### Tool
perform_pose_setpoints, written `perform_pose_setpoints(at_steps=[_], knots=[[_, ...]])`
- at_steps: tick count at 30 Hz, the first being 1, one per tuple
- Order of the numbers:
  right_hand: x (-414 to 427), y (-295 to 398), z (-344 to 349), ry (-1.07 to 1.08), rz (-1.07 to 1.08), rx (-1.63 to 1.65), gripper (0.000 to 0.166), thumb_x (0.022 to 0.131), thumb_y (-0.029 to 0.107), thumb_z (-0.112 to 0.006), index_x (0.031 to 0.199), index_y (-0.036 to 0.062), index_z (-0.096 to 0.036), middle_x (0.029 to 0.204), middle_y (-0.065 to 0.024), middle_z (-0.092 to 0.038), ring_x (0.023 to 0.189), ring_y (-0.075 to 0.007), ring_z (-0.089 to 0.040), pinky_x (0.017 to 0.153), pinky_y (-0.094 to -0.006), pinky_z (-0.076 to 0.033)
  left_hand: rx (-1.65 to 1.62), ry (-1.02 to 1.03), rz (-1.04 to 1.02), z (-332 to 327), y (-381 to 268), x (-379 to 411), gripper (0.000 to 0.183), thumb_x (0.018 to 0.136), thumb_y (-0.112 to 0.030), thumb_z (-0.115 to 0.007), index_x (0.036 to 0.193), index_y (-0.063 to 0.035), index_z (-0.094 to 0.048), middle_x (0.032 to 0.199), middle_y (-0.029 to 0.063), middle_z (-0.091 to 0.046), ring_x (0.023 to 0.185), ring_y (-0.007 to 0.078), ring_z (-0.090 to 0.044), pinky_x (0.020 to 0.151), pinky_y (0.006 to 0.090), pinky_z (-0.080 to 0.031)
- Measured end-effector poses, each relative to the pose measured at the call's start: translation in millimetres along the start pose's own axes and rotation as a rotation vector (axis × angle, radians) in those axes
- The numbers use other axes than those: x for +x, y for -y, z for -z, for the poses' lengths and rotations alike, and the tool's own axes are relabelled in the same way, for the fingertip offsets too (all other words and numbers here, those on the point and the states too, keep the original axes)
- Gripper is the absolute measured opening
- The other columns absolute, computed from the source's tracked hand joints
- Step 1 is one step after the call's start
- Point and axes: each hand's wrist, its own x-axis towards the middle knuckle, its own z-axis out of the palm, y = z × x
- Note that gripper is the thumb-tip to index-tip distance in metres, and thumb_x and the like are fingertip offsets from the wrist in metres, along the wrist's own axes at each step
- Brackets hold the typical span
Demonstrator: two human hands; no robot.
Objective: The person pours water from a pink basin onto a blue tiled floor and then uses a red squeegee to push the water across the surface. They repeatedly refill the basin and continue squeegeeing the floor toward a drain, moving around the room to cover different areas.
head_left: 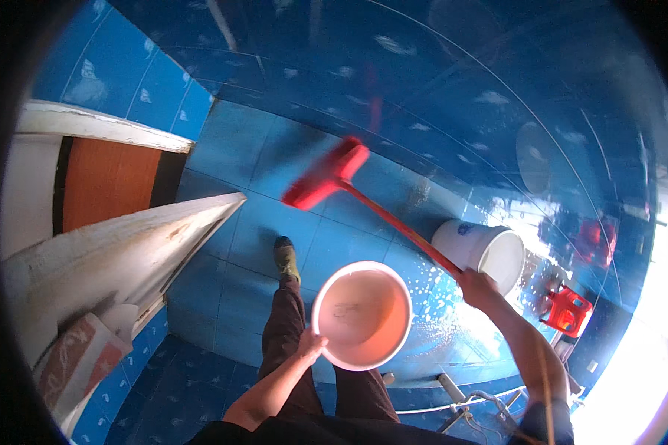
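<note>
My left hand grips the near-left rim of a round pink plastic basin, held in front of my legs. A shallow liquid may lie in it; I cannot tell. My right hand is closed around the red handle of a broom, close to a white plastic bucket. The broom's wide red head, blurred, is over the blue floor tiles, ahead of my foot. Whether its bristles touch the floor is unclear. White suds or splashes spot the floor right of the basin.
Glossy blue tiled wall runs along the far side. A pale, worn door juts in from the left, beside a doorway. A red plastic container stands at right, near bright light. Pipes run along the lower right.
</note>
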Motion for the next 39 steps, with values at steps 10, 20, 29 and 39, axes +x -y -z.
perform_pose_setpoints(at_steps=[10, 20, 29, 39], knots=[[149, 18, -89, -0.066, 0.064, 0.255, 0.029, 0.081, 0.018, -0.044, 0.107, 0.0131, -0.056, 0.096, -0.0147, -0.061, 0.088, -0.0325, -0.059, 0.072, -0.0438, -0.048, -0.261, -0.164, -0.092, -17, 50, -11, 0.025, 0.058, 0.004, -0.049, 0.082, 0.0016, -0.055, 0.069, -0.0001, -0.050, 0.054, 0.0093, -0.045, 0.045, 0.0244, -0.035], [-68, -139, -262, 0.171, -0.058, 0.105, 0.021, 0.082, 0.014, -0.045, 0.088, -0.0047, -0.053, 0.055, -0.0166, -0.057, 0.044, -0.0268, -0.058, 0.042, -0.0347, -0.048, -0.459, -0.183, -0.083, -13, 63, -17, 0.030, 0.058, 0.003, -0.050, 0.087, 0.0039, -0.055, 0.074, 0.0068, -0.055, 0.059, 0.0159, -0.053, 0.044, 0.0281, -0.041], [-131, -41, -218, 0.087, -0.142, 0.138, 0.028, 0.088, 0.024, -0.037, 0.092, 0.0010, -0.053, 0.079, -0.0227, -0.056, 0.076, -0.0393, -0.057, 0.070, -0.0490, -0.044, -0.659, -0.339, -0.113, 24, 142, -29, 0.038, 0.055, -0.001, -0.056, 0.092, 0.0020, -0.057, 0.078, 0.0045, -0.056, 0.067, 0.0169, -0.054, 0.054, 0.0305, -0.044], [73, 204, -161, 0.077, -0.082, 0.310, 0.037, 0.090, 0.028, -0.034, 0.090, -0.0034, -0.054, 0.088, -0.0256, -0.058, 0.083, -0.0399, -0.057, 0.070, -0.0461, -0.046, -0.801, -0.548, 0.026, 103, 211, -77, 0.029, 0.062, 0.001, -0.060, 0.090, -0.0022, -0.056, 0.085, 0.0100, -0.058, 0.072, 0.0225, -0.058, 0.057, 0.0344, -0.048]])
